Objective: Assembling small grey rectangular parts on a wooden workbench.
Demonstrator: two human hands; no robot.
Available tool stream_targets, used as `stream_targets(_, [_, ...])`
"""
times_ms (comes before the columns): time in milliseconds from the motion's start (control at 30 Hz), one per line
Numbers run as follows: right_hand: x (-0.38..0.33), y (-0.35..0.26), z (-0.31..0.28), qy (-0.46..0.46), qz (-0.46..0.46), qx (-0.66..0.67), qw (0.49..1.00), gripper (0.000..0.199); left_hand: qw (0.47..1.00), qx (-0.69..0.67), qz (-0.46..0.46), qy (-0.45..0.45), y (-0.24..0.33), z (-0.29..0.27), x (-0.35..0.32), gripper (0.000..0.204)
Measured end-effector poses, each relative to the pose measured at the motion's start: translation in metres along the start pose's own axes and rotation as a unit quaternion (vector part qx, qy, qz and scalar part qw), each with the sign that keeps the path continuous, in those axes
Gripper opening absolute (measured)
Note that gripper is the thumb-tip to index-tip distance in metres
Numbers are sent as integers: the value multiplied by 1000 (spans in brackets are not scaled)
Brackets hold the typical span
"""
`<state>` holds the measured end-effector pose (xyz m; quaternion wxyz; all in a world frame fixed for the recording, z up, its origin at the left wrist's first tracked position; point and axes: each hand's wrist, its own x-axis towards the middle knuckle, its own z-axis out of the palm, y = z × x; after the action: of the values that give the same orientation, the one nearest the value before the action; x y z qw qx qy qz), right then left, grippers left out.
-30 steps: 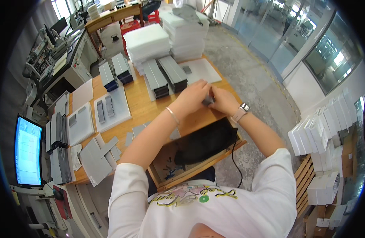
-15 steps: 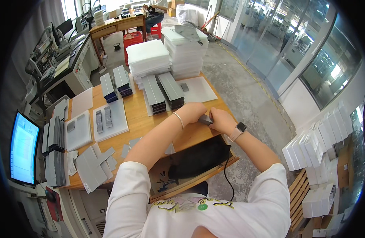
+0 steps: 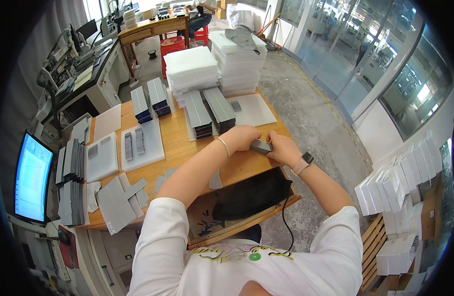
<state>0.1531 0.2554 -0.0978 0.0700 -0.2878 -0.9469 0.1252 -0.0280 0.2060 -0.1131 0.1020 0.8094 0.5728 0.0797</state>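
My left hand [image 3: 244, 137] and my right hand [image 3: 282, 149] meet over the right part of the wooden table [image 3: 185, 143]. Both grip one small flat grey piece [image 3: 261, 146] between them, just above the table top. A bracelet sits on my left wrist and a watch on my right wrist. Just beyond my hands stand two rows of dark grey stacked pieces [image 3: 208, 111] beside a white foam sheet [image 3: 253, 110] with one small grey piece on it.
An open drawer [image 3: 236, 209] with a black object and a cable lies under the table front. White foam stacks [image 3: 214, 66] stand at the far edge. Trays and loose grey pieces [image 3: 116, 197] fill the left side. A lit monitor [image 3: 30, 177] is at far left.
My hands came back toward me from the dark grey rows, and the grey piece now shows between them. The camera view tilted slightly.
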Motion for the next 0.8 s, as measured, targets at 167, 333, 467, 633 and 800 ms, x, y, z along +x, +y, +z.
stream_targets(167, [-8,0,-1,-10,24,11,1000,44,998,-28,18,60,5,-4,-16,47])
stream_targets(333, [-25,33,18,177,57,205,961,55,931,-187,2,314,10,-3,-39,42])
stream_targets(467, [-30,48,41,327,131,547,759,40,845,-362,-123,374,1,22,-50,37])
stream_targets(633, [-29,35,53,380,176,689,591,37,806,-443,-194,341,3,57,-42,45])
stream_targets(800, [-21,16,65,407,166,659,610,41,738,-527,-268,325,21,53,-35,50])
